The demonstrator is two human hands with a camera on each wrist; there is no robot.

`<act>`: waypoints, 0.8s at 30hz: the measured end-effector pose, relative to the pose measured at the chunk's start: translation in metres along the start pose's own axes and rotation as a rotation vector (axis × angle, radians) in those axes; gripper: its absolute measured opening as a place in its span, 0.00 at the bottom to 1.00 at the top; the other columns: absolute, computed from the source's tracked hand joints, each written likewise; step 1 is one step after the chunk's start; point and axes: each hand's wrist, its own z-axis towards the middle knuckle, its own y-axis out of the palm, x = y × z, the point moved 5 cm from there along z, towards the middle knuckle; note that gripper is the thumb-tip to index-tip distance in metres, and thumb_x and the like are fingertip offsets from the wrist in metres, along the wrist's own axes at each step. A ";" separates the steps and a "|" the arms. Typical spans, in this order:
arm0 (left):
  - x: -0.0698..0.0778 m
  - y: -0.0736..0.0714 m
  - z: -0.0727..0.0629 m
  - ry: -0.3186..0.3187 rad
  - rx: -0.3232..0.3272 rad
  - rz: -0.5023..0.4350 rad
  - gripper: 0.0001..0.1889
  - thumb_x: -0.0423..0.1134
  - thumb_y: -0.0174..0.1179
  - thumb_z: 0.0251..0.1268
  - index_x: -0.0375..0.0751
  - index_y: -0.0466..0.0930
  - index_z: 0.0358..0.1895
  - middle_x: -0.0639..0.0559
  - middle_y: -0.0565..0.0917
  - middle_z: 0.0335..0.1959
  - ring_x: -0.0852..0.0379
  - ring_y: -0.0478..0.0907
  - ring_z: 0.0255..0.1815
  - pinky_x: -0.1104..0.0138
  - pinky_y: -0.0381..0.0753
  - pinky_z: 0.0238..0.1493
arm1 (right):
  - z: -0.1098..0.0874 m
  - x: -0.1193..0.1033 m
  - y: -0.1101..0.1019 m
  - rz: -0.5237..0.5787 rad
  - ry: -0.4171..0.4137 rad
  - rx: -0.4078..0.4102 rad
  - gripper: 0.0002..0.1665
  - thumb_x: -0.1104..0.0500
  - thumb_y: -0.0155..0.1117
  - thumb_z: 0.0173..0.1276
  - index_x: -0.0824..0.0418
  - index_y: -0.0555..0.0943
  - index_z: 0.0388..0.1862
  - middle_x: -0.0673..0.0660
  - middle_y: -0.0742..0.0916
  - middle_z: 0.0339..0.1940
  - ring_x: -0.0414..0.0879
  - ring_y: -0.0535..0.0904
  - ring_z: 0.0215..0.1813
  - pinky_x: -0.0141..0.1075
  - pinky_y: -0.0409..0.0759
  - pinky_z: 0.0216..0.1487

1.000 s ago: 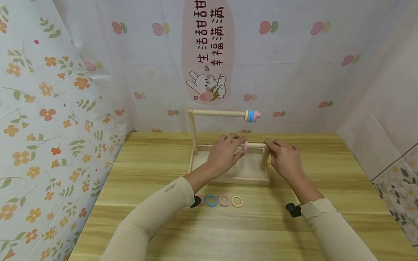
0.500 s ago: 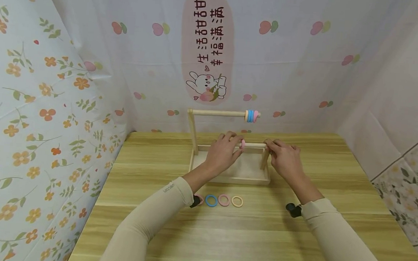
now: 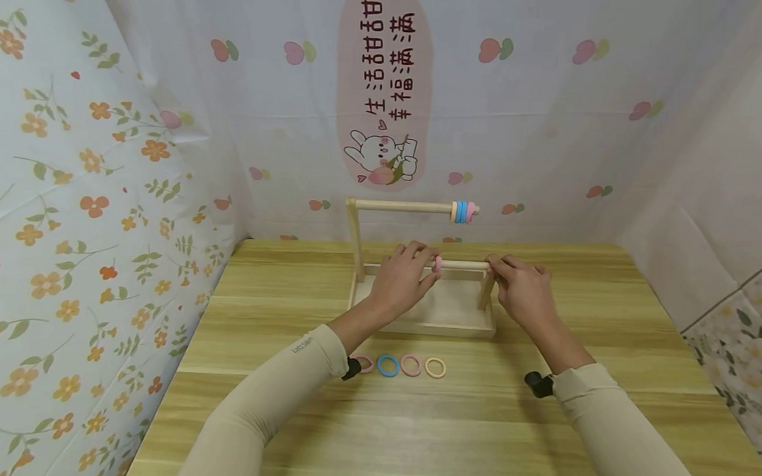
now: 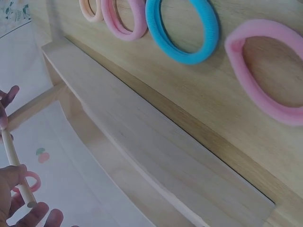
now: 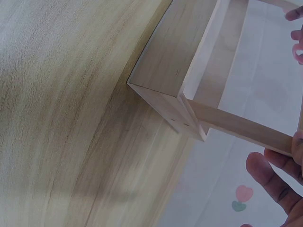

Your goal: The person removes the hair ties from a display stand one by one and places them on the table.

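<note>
A pink hair tie [image 3: 437, 265] encircles the lower rod [image 3: 465, 265] of a wooden rack. My left hand [image 3: 400, 276] pinches this tie between thumb and fingers; in the left wrist view the pink loop [image 4: 34, 181] sits close to the rod's free end [image 4: 31, 204]. At the rod's other end, my right hand [image 3: 525, 289] grips the top of the short post [image 3: 485, 293]; the right wrist view has its fingers [image 5: 277, 184] at that post's top. The rack's upper rod [image 3: 403, 206] carries cream, blue and pink hair ties [image 3: 462, 212] near its tip.
In front of the rack's tray base [image 3: 441, 330], a row of hair ties lies on the wooden table [image 3: 406, 446]: a pink one [image 3: 365, 364] partly hidden by the left wrist's black device, a blue one [image 3: 388, 365], another pink [image 3: 411, 365] and a cream one [image 3: 435, 367]. Printed cloth hangs behind.
My left hand has slid the pink hair tie leftward along the lower rod, away from the right post. My right hand keeps its grip there. The head view has shifted slightly.
</note>
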 end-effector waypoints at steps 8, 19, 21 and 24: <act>-0.008 -0.005 -0.003 -0.023 -0.001 0.000 0.24 0.57 0.63 0.84 0.53 0.80 0.73 0.52 0.84 0.72 0.46 0.84 0.66 0.47 0.91 0.56 | 0.000 -0.001 -0.001 0.000 -0.007 0.002 0.12 0.61 0.66 0.84 0.56 0.90 0.60 0.59 0.92 0.47 0.64 0.90 0.39 0.81 0.80 0.57; -0.019 -0.010 -0.009 -0.075 -0.007 -0.007 0.24 0.57 0.63 0.84 0.54 0.80 0.74 0.53 0.85 0.73 0.45 0.84 0.67 0.39 0.88 0.60 | 0.001 -0.001 0.000 -0.005 0.006 -0.027 0.13 0.61 0.64 0.84 0.56 0.89 0.61 0.60 0.92 0.48 0.65 0.90 0.39 0.82 0.78 0.59; -0.021 -0.011 -0.011 -0.075 0.002 -0.008 0.24 0.57 0.64 0.83 0.54 0.81 0.73 0.53 0.85 0.72 0.45 0.84 0.66 0.41 0.88 0.59 | 0.001 0.000 0.000 -0.003 0.010 -0.032 0.14 0.61 0.65 0.84 0.56 0.89 0.62 0.60 0.92 0.48 0.65 0.90 0.40 0.83 0.78 0.60; -0.024 -0.011 -0.012 -0.075 0.017 -0.003 0.23 0.56 0.66 0.82 0.54 0.81 0.72 0.54 0.86 0.71 0.45 0.85 0.65 0.43 0.89 0.57 | 0.001 0.000 0.000 -0.002 0.012 -0.038 0.14 0.61 0.65 0.84 0.56 0.89 0.62 0.60 0.92 0.49 0.65 0.90 0.40 0.83 0.77 0.61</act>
